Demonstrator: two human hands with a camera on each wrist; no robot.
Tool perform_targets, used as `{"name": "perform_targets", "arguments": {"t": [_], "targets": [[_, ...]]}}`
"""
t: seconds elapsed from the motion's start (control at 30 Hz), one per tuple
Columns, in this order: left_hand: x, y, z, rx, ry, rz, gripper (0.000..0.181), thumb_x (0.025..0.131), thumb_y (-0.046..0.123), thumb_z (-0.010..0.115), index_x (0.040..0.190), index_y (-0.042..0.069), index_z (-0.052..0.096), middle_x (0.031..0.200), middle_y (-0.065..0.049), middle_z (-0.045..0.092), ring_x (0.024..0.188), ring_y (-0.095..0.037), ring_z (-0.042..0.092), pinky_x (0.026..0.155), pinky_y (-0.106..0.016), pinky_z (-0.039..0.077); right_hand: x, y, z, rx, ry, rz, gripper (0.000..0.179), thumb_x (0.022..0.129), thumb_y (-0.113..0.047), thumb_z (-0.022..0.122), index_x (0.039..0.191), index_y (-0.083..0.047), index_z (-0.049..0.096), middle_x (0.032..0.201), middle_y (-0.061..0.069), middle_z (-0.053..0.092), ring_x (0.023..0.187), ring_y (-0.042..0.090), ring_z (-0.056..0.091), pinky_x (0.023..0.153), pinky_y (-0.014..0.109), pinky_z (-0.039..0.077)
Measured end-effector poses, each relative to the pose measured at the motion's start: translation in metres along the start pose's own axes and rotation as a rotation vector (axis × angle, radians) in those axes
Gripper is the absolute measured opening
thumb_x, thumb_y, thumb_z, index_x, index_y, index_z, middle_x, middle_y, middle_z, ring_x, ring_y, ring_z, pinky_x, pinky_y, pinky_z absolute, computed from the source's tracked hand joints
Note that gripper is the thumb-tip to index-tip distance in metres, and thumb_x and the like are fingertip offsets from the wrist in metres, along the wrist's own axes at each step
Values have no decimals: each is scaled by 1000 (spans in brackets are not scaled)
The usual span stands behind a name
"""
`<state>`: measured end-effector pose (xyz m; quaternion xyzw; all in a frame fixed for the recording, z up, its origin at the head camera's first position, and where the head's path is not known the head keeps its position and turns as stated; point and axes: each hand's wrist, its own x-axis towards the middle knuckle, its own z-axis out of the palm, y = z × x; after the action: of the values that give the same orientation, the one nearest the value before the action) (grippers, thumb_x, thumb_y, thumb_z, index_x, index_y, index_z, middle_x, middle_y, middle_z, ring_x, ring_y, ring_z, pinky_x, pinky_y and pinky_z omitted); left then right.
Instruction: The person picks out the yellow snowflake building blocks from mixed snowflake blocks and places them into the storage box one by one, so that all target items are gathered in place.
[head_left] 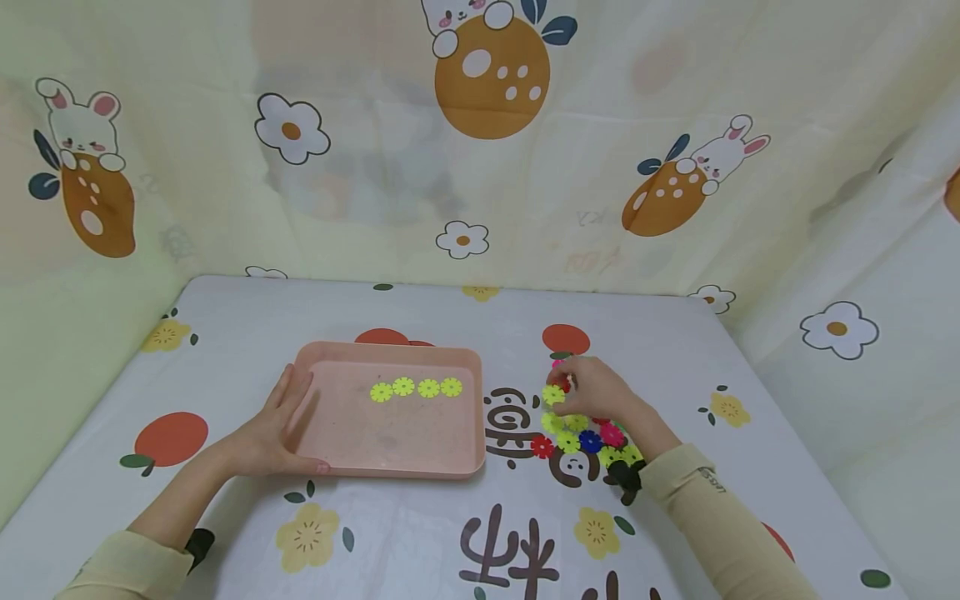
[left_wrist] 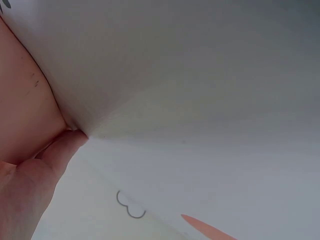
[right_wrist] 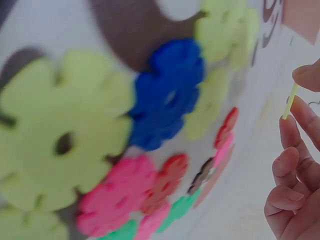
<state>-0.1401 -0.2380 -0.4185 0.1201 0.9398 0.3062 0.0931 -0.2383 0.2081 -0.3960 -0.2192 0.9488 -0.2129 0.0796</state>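
My left hand (head_left: 258,437) holds the pink tray (head_left: 390,450) at its left end, thumb along the front edge and fingers spread up the left rim. A row of several yellow-green snowflake discs (head_left: 428,388) lies in the tray's upper half. To the tray's right, my right hand (head_left: 596,390) pinches a yellow-green snowflake disc (right_wrist: 290,102) between thumb and fingertips, seen edge-on in the right wrist view. Under and around that hand lies a loose pile of discs: yellow-green, a blue disc (head_left: 590,441), a red disc (head_left: 542,447), a pink disc (right_wrist: 120,195) and green ones.
A white printed cloth (head_left: 405,542) covers the table. Behind it and along the sides hangs a pale curtain (head_left: 360,208) with rabbit and flower prints. Dark bands (head_left: 625,479) sit at both wrists, the right one close beside the pile.
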Motion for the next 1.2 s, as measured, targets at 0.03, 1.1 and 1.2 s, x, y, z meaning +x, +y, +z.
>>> {"name": "perform_targets", "arguments": {"t": [0.03,1.1,1.2], "targets": [[0,0,0,1,0,0,129,59,52,80,147,10,-5,147,-24,-16,131,-50,2,94,-67,23,1,-2,-1,1,3,-16,26,67,-14,78,89,-9,67,77,-1,59,59,14,47,54,27,43],[-2,3,0,-1,-3,8,127,60,51,79,147,10,-4,147,-23,-17,132,-49,2,93,-66,26,37,-78,16,21,-13,-197,32,66,-24,81,94,-14,67,80,-6,55,68,14,46,56,25,43],[-2,3,-1,0,-3,7,127,60,51,79,147,7,-2,147,-23,-17,131,-49,3,94,-66,26,40,-86,20,29,-29,-197,31,67,-23,80,94,-13,67,81,-5,56,69,14,47,57,26,43]]}}
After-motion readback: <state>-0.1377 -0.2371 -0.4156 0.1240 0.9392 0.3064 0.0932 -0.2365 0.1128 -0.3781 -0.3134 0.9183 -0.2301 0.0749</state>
